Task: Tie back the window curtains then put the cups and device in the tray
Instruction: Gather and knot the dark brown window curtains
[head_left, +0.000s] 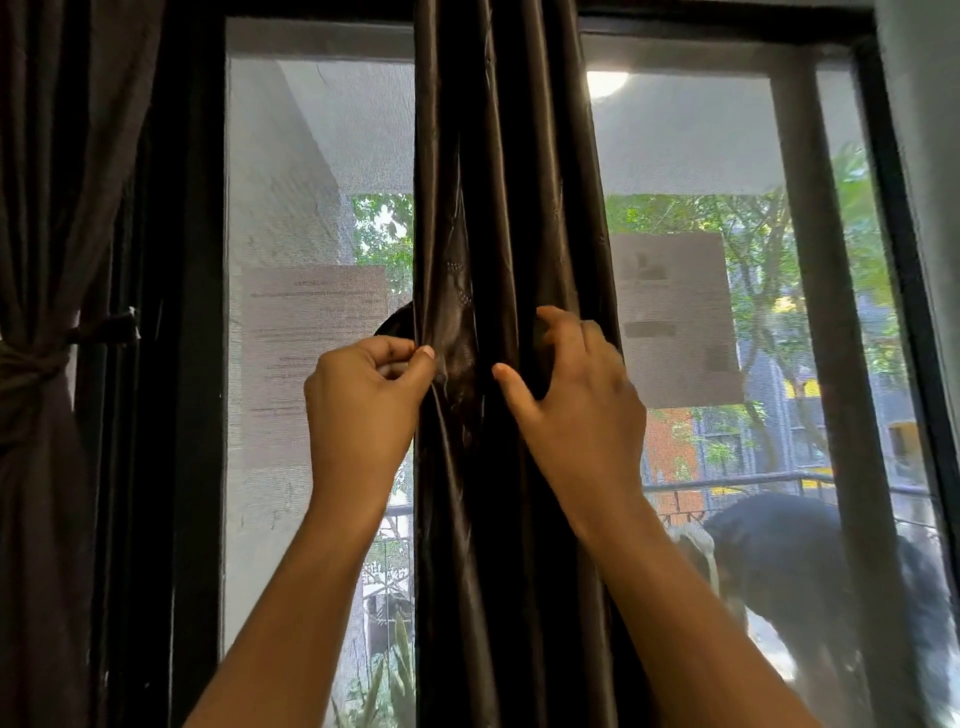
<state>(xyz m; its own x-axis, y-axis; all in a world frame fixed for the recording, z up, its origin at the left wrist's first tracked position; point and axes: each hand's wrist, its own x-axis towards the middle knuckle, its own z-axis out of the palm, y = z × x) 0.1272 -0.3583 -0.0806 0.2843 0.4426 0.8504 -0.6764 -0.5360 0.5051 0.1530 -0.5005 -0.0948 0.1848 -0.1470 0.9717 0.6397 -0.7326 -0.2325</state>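
Up close at the window, a dark satin curtain (498, 208) hangs gathered into a narrow bunch down the middle, between two screened panes. Both hands grip it at the same height: the left hand (363, 400) pinches the bunch's left edge between thumb and fingers, and the right hand (576, 395) wraps around its right side, fingers curled behind the folds. At far left, a second curtain (47, 208) is already cinched by a tieback (31, 358).
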